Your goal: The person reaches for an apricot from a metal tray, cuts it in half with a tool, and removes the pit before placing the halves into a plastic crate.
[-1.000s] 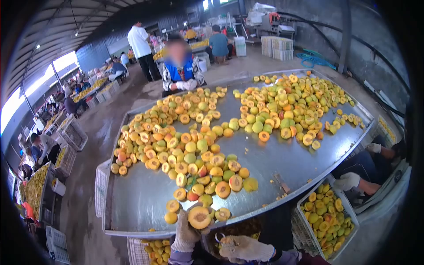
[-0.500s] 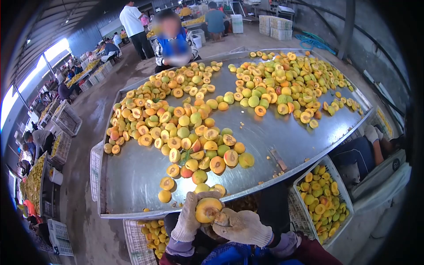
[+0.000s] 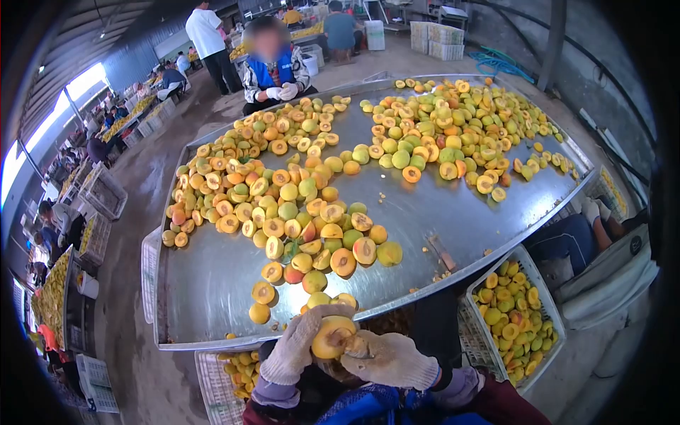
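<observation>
My left hand, in a knitted work glove, is closed around a yellow peach half at the near edge of the table, its cut face turned toward my right hand. My gloved right hand is closed, its fingertips pressed to the right side of that cut face. What those fingers hold is hidden. Just beyond, a heap of peach halves lies on the metal table, many with brown centres showing. A small flat scraper-like piece rests near the front edge.
A crate of peach halves stands at my right and another crate below the table's near left. Across the table sits a person wearing white gloves. At the right is a second person's leg.
The view has shifted slightly. Both my hands stay on the same peach half, with the right fingers still against its cut face. The person opposite has their hands together.
</observation>
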The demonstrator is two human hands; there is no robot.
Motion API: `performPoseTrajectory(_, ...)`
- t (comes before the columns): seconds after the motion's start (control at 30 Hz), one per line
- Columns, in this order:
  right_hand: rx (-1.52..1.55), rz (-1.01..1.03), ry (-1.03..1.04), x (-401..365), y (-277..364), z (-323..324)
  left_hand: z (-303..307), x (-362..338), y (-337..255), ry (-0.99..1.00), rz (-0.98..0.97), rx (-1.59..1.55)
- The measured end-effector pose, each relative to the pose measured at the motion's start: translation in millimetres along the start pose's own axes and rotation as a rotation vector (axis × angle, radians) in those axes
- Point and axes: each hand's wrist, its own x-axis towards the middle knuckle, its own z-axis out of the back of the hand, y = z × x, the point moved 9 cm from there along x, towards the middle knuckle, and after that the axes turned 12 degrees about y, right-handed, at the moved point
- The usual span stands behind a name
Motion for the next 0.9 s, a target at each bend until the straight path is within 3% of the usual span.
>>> performPoseTrajectory(0.07, 0.306, -0.261, 0.104, -2, -27, -12, -12, 1, -11, -0.009, -0.155, -0.272)
performPoseTrajectory(0.2, 0.277, -0.420, 0.188, -8, -28, -7, -9, 2, 11, -0.126, -0.371, -0.588)
performPoseTrajectory(0.3, 0.408, -0.272, 0.143, -4, -21, -11, -14, -3, 17, -0.272, -0.367, -0.591)
performPoseTrajectory(0.53, 0.068, -0.066, -0.037, -9, -7, -8, -18, -15, 5, -0.491, -0.417, -0.312)
performPoseTrajectory(0.6, 0.049, 0.065, -0.152, -13, 0, -4, -20, -18, 6, -0.523, -0.420, -0.248)
performPoseTrajectory(0.73, -0.119, 0.095, -0.117, -15, 8, -9, -27, -26, -4, -0.551, -0.439, -0.120)
performPoseTrajectory(0.83, -0.121, 0.245, -0.141, -14, 25, 5, -31, -23, -25, -0.507, -0.355, 0.064)
performPoseTrajectory(0.87, 0.298, -0.066, 0.083, -5, 1, -1, -31, -23, -25, -0.505, -0.355, 0.064)
performPoseTrajectory(0.9, 0.713, -0.382, 0.305, -12, -16, -24, -33, -26, -37, -0.544, -0.389, 0.291)
